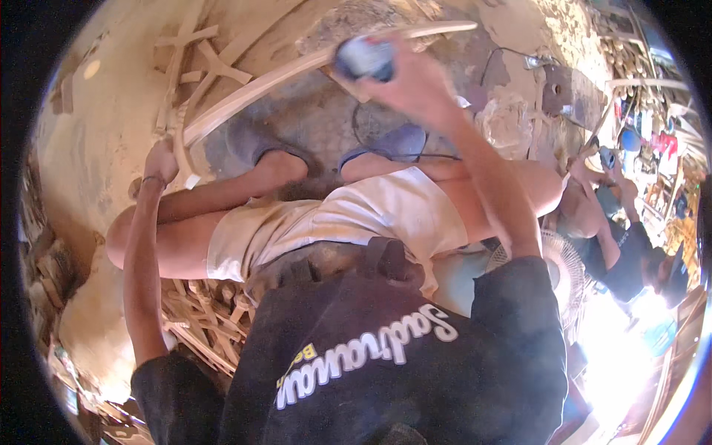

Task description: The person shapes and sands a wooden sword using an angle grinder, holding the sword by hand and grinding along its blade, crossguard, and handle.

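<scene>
A long, curved piece of pale wood [259,89] slants from the left up to the far right in front of my feet. My left hand [160,162] is closed at its near left end, beside a short curved wooden part [183,152]. My right hand [419,85] grips a rounded blue-and-black power tool [365,59] over the middle of the wood. Motion smears the tool and hand, so I cannot tell whether the tool touches the wood. A dark cord [357,122] shows below the tool.
Crossed wooden parts [211,63] lie at the far left, and a pile of wood pieces [204,315] sits by my left side. To my right are a round fan [562,271] and another person [619,237] holding a tool. My slippered feet [386,144] flank the floor below the wood.
</scene>
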Demonstrator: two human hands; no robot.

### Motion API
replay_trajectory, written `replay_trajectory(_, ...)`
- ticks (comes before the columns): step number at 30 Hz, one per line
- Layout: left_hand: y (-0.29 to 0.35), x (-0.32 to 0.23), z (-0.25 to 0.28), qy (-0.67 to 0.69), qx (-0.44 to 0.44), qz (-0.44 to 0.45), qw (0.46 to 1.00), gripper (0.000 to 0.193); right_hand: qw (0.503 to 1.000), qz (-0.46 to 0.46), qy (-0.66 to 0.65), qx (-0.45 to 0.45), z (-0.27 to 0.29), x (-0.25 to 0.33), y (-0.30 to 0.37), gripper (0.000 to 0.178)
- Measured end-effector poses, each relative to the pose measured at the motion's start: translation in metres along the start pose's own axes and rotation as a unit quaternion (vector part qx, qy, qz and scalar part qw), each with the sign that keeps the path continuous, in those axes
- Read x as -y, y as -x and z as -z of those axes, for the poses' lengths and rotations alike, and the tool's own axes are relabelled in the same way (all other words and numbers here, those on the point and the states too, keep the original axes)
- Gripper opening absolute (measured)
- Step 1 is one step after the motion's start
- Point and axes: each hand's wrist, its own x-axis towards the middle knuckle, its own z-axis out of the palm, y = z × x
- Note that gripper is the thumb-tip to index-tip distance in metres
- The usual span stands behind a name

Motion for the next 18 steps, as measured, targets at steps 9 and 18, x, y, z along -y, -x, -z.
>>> replay_trajectory(9, -0.012, 0.001, -0.008, 0.026, 0.007, 0.003, 1.0, 0.037, 1.0, 0.013, 0.016, 0.006, -0.013, -0.01, -0.003, 0.084)
replay_trajectory(18, -0.012, -0.005, -0.013, 0.04, -0.023, -0.02, 0.999, 0.035, 0.978, -0.164, 0.026, -0.13, 0.053, -0.123, -0.009, 0.087)
